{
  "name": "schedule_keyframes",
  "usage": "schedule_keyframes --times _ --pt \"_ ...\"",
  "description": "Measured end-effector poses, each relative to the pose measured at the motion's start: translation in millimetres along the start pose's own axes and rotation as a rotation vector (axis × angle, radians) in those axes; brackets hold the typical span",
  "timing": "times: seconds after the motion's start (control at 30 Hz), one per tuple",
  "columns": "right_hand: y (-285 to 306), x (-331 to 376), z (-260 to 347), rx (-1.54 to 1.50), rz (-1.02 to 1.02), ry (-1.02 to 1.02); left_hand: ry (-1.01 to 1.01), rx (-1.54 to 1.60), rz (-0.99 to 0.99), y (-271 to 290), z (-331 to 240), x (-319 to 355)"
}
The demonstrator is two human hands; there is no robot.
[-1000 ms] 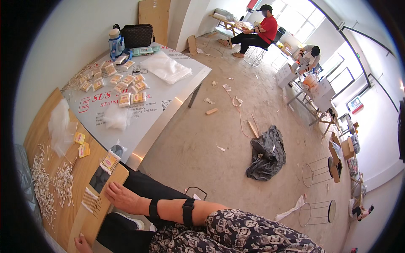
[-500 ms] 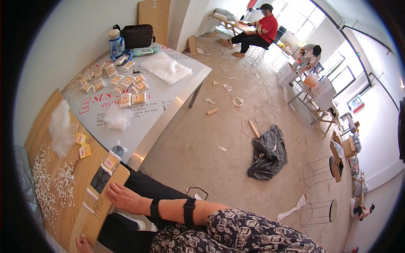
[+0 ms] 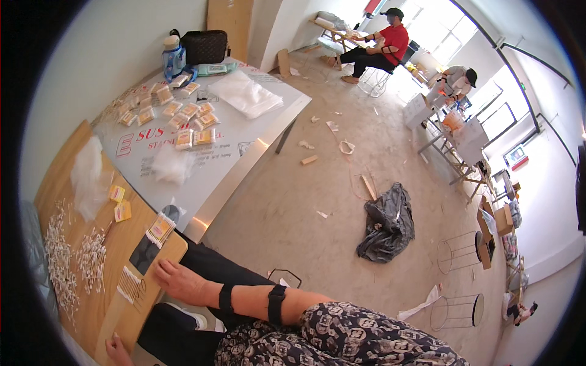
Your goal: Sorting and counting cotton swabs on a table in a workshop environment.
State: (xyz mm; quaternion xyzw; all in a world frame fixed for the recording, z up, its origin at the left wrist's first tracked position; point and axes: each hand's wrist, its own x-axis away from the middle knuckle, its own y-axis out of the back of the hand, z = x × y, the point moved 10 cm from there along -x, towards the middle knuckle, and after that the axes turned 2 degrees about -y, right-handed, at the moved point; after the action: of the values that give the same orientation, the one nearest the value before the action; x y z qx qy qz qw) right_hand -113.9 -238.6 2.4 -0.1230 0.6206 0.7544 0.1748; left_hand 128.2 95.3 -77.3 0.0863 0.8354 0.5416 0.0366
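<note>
Roughly midway: filled packets [image 3: 183,116] crowd the counter's [image 3: 244,161] far end, loose cotton swabs [image 3: 61,268] remain; right hand [image 3: 180,282] rests flat, fingers released, left hand's [image 3: 117,352] unclear.

This looks like a small packing workshop in a plain, bare room. At the left of the frame a wooden table [image 3: 79,183] carries heaps of cotton swabs [image 3: 58,256], and a grey sheet-covered table [image 3: 244,146] beyond it holds rows of small filled packets [image 3: 183,116] and a stack of clear plastic bags [image 3: 244,94]. The concrete floor [image 3: 293,219] is littered with scraps, and a dark bag [image 3: 387,222] lies crumpled at centre. At the upper right, two other people [image 3: 390,43] sit working at further tables by bright windows [image 3: 439,30], with cardboard boxes [image 3: 497,222] stacked along the right wall.
</note>
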Motion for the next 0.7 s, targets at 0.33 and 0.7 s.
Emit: schedule_keyframes --times 0.33,0.7 --pt "3 16 -20 -0.097 0.079 0.008 -0.044 0.002 -0.118 10 -65 37" --pt "4 10 -15 -0.116 0.134 -0.03 -0.036 0.12 -0.156 21 -73 47"
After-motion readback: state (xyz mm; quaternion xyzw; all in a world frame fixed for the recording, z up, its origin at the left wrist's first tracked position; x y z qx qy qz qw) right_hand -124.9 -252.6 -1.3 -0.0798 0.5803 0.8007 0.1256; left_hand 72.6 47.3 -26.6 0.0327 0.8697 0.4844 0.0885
